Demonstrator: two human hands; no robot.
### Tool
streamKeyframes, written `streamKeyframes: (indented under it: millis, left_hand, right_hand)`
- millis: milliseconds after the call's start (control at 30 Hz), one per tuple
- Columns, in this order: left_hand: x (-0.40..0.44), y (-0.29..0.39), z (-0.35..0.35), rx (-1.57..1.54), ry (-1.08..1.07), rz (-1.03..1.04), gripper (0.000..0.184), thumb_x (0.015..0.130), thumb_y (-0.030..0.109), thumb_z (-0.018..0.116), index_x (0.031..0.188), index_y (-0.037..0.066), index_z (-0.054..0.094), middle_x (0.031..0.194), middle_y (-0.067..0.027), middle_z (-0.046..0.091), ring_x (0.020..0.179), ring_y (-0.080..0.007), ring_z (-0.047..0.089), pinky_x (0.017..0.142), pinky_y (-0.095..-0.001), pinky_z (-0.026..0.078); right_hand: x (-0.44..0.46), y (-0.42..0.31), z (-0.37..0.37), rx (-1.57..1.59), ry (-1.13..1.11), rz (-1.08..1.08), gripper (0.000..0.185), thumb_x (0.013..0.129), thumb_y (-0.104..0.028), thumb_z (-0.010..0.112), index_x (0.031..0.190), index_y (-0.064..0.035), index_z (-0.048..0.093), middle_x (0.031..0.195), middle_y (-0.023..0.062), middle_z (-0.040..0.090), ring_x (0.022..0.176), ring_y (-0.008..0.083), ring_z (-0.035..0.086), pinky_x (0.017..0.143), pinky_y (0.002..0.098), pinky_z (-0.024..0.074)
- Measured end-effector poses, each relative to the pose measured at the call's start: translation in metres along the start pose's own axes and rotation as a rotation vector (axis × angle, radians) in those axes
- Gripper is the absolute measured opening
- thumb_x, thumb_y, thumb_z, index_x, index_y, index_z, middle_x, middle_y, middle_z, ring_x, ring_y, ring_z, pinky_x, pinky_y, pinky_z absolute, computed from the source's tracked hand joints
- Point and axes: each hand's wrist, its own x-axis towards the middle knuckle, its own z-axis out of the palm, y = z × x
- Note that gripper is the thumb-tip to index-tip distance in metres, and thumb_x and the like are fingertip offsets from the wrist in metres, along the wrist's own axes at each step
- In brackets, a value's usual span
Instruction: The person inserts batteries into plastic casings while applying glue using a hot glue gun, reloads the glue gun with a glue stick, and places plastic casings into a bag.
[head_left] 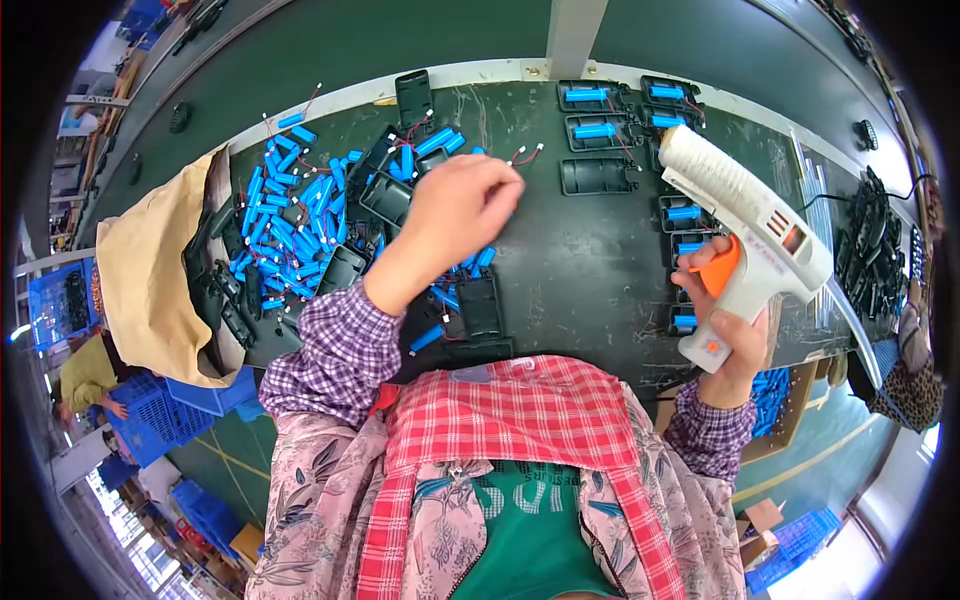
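Observation:
My right hand is wrapped round the handle of a white glue gun with an orange trigger, its front end pointing up and to the left. My left hand hovers over the right edge of a heap of blue cylindrical batteries, its fingers curled; what they hold, if anything, is hidden. Black plastic housings lie around the heap. At the back, an empty-looking black housing lies below others that hold blue batteries. More filled housings form a column beside the glue gun.
A brown paper bag stands at the table's left edge. Black cables and clear sticks lie at the right. A metal post rises at the back. Another person is at the far left near blue crates.

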Motion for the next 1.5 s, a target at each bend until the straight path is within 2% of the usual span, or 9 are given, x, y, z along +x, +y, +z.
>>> streamKeyframes:
  millis: [200, 467, 567, 767, 1100, 1233, 1333, 1433, 1500]
  left_hand:
    - [-0.008, -0.021, 0.009, 0.450, -0.032, 0.038, 0.013, 0.081, 0.020, 0.070, 0.081, 0.008, 0.067, 0.081, -0.0080, 0.064, 0.085, -0.0298, 0.062, 0.077, -0.0444, 0.045]
    - [-0.010, -0.051, -0.018, 0.513, 0.046, -0.007, 0.011, 0.078, 0.013, 0.066, 0.072, 0.004, 0.066, 0.078, -0.0138, 0.067, 0.080, -0.0328, 0.066, 0.069, -0.0469, 0.050]
    - [-0.006, -0.056, -0.026, 0.579, 0.093, -0.056, 0.025, 0.077, 0.013, 0.068, 0.100, 0.005, 0.064, 0.095, -0.0177, 0.066, 0.085, -0.0386, 0.065, 0.073, -0.0488, 0.052]
    - [-0.001, -0.035, -0.017, 0.333, 0.151, 0.331, 0.018, 0.085, 0.010, 0.070, 0.098, 0.002, 0.061, 0.088, -0.0157, 0.062, 0.082, -0.0338, 0.061, 0.071, -0.0417, 0.048]
    - [0.017, -0.072, 0.004, 0.502, -0.126, -0.112, 0.026, 0.078, 0.025, 0.074, 0.089, 0.007, 0.058, 0.066, -0.0100, 0.064, 0.065, -0.0315, 0.066, 0.060, -0.0447, 0.050]
    - [0.022, -0.068, -0.029, -0.045, 0.010, -0.142, 0.014, 0.085, 0.006, 0.061, 0.098, 0.003, 0.063, 0.076, 0.0000, 0.062, 0.064, -0.0106, 0.055, 0.058, -0.0254, 0.045]
    - [0.018, 0.006, -0.053, -0.630, 0.018, -0.339, 0.025, 0.092, 0.017, 0.057, 0.112, 0.005, 0.065, 0.075, 0.0035, 0.057, 0.059, -0.0012, 0.043, 0.051, -0.0178, 0.030]
    - [0.003, 0.037, -0.039, -0.712, -0.308, -0.551, 0.027, 0.091, 0.020, 0.062, 0.115, 0.009, 0.066, 0.079, 0.0038, 0.060, 0.060, -0.0043, 0.049, 0.053, -0.0202, 0.037]
    - [-0.013, 0.034, 0.006, -0.555, -0.475, -0.339, 0.024, 0.094, 0.021, 0.062, 0.114, 0.007, 0.065, 0.088, -0.0019, 0.065, 0.069, -0.0117, 0.061, 0.057, -0.0278, 0.047]
  right_hand:
    - [0.004, -0.008, 0.012, -0.094, -0.041, 0.009, 0.071, 0.066, -0.016, 0.069, 0.129, 0.0080, 0.046, 0.110, 0.0206, 0.058, 0.109, 0.0336, 0.059, 0.096, 0.0443, 0.0494]
    - [0.000, -0.006, 0.018, -0.137, -0.023, 0.021, 0.072, 0.065, -0.018, 0.070, 0.129, 0.0079, 0.047, 0.109, 0.0205, 0.059, 0.107, 0.0318, 0.060, 0.093, 0.0420, 0.0496]
    - [0.000, -0.005, 0.020, -0.169, -0.069, 0.010, 0.069, 0.066, -0.016, 0.070, 0.128, 0.0089, 0.051, 0.109, 0.0201, 0.064, 0.103, 0.0301, 0.064, 0.091, 0.0409, 0.0511]
    - [0.000, -0.013, 0.023, -0.250, -0.176, 0.138, 0.044, 0.076, -0.008, 0.066, 0.120, -0.0049, 0.060, 0.108, 0.0019, 0.063, 0.099, 0.0098, 0.058, 0.083, 0.0286, 0.0501]
    - [0.004, 0.001, 0.013, -0.229, -0.239, 0.013, 0.048, 0.075, -0.003, 0.061, 0.123, -0.0040, 0.056, 0.109, 0.0035, 0.063, 0.101, 0.0128, 0.058, 0.087, 0.0298, 0.0484]
    - [0.000, -0.004, 0.009, -0.215, -0.207, 0.005, 0.051, 0.076, -0.003, 0.063, 0.127, -0.0035, 0.056, 0.111, 0.0042, 0.064, 0.105, 0.0141, 0.060, 0.092, 0.0310, 0.0488]
    - [-0.004, -0.017, 0.003, -0.342, -0.154, 0.054, 0.044, 0.075, -0.008, 0.069, 0.118, -0.0042, 0.065, 0.111, 0.0061, 0.067, 0.106, 0.0148, 0.062, 0.093, 0.0317, 0.0491]
    - [-0.002, -0.015, 0.001, -0.248, -0.124, 0.016, 0.062, 0.070, -0.008, 0.065, 0.130, 0.0047, 0.056, 0.114, 0.0126, 0.066, 0.107, 0.0222, 0.064, 0.093, 0.0339, 0.0496]
    - [0.001, -0.014, -0.004, -0.268, -0.112, 0.003, 0.064, 0.069, -0.006, 0.060, 0.131, 0.0071, 0.052, 0.113, 0.0166, 0.063, 0.106, 0.0258, 0.063, 0.092, 0.0370, 0.0493]
